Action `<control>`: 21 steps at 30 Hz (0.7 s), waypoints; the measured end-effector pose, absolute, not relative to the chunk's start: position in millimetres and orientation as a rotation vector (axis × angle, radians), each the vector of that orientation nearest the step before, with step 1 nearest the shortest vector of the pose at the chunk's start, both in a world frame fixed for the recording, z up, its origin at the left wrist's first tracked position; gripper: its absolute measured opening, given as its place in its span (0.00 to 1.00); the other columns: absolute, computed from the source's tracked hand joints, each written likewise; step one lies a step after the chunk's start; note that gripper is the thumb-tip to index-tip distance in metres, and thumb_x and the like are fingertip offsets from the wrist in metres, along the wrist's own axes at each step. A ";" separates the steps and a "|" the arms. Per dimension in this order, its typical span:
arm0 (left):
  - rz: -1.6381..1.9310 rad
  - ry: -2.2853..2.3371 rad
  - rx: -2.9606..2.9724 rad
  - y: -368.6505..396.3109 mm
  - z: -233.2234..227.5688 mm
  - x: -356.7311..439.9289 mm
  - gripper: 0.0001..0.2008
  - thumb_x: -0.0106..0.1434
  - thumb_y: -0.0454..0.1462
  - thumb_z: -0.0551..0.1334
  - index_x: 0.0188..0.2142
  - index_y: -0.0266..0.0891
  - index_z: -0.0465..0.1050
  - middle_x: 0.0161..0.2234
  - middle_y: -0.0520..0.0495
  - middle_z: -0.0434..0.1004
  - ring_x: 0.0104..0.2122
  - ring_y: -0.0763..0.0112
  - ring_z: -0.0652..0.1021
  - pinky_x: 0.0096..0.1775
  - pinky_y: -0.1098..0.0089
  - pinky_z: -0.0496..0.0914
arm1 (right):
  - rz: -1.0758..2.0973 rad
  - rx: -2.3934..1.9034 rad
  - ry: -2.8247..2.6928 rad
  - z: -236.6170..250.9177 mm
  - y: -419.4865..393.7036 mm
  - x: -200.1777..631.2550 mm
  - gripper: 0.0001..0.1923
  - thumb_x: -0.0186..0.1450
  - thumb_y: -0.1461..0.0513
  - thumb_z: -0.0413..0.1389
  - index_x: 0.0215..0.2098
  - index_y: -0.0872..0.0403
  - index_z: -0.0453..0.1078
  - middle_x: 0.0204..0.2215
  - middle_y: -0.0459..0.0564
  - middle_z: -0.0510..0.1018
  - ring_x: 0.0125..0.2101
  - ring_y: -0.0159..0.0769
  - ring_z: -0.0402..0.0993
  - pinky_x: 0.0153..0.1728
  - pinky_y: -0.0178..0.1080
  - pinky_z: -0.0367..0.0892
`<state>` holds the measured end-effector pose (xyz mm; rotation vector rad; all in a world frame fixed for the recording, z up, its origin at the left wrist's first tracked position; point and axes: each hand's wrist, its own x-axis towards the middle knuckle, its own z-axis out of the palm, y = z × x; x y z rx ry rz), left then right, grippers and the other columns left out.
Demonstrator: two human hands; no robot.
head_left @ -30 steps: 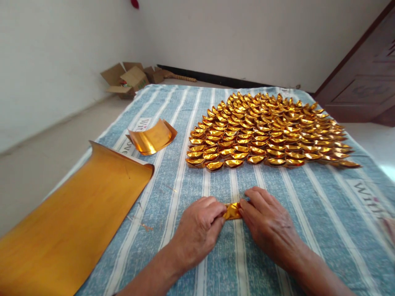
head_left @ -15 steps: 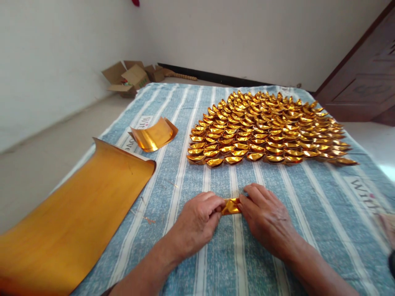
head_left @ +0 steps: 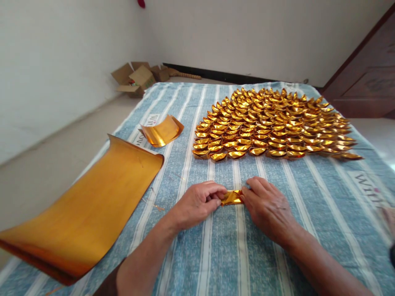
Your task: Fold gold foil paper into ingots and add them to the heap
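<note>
Between my two hands a small folded strip of gold foil paper point(head_left: 232, 197) lies low over the striped cloth point(head_left: 222, 255). My left hand point(head_left: 200, 204) pinches its left end between thumb and fingers. Closed over its right end is my right hand point(head_left: 268, 205), whose fingertips are partly hidden. Beyond the hands, many boat-shaped gold paper ingots point(head_left: 268, 127) stand packed in rows. A large curled sheet of gold paper point(head_left: 89, 205) rests to the left of my left arm. Behind that sheet sits a smaller curved stack of gold paper point(head_left: 163, 131).
An open cardboard box point(head_left: 138, 80) stands on the floor past the far left corner of the table. Thin gold scraps point(head_left: 159, 207) lie beside the large sheet. At the far right are a dark red door point(head_left: 364, 90) and, at the picture's edge, part of another person's hand point(head_left: 388, 218).
The whole view has shifted slightly, showing more of the large sheet's near end. My left hand's fingers have loosened a little, and more of the folded strip shows.
</note>
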<state>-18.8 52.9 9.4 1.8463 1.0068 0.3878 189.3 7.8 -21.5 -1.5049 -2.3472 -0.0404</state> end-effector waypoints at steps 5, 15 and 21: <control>0.377 0.995 1.849 52.2 10.6 -18.1 0.14 0.55 0.27 0.57 0.40 0.37 0.75 0.32 0.51 0.72 0.31 0.74 0.72 0.36 0.72 0.68 | -0.057 -1.500 -2.351 -22.2 8.0 189.7 0.13 0.69 0.65 0.48 0.28 0.55 0.68 0.30 0.51 0.70 0.36 0.39 0.64 0.37 0.40 0.59; 0.386 1.063 1.994 49.9 6.4 -10.5 0.10 0.55 0.26 0.60 0.35 0.37 0.75 0.29 0.53 0.70 0.30 0.73 0.72 0.34 0.72 0.65 | -0.089 -1.493 -2.337 -20.1 7.6 187.8 0.12 0.69 0.66 0.48 0.28 0.55 0.69 0.30 0.51 0.70 0.36 0.39 0.63 0.35 0.39 0.58; 0.363 1.094 2.062 48.0 5.5 -9.1 0.10 0.54 0.25 0.59 0.34 0.37 0.73 0.28 0.53 0.68 0.30 0.73 0.71 0.32 0.73 0.63 | -0.067 -1.507 -2.351 -19.6 7.4 187.4 0.12 0.68 0.66 0.49 0.28 0.54 0.68 0.30 0.51 0.70 0.35 0.40 0.63 0.35 0.40 0.58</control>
